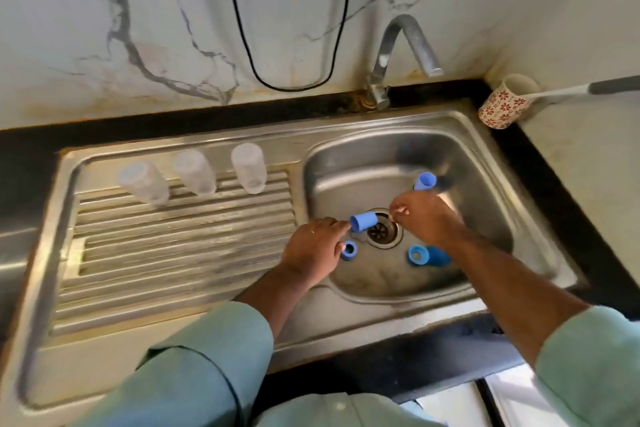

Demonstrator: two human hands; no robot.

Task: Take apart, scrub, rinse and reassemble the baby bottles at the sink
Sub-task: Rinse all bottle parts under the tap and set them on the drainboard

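Down in the steel sink basin, the left hand pinches a blue bottle cap by its rim, holding it on its side just above the drain. The right hand hovers beside it with fingers curled around something small and pale; what it is I cannot tell. A blue screw ring lies on the basin floor under the left hand, another blue ring and cap lie near the right wrist, and a third blue cap rests further back. Three clear bottle bodies stand upside down on the ribbed drainboard. A floral cup with a brush handle sits at the corner beside the faucet.
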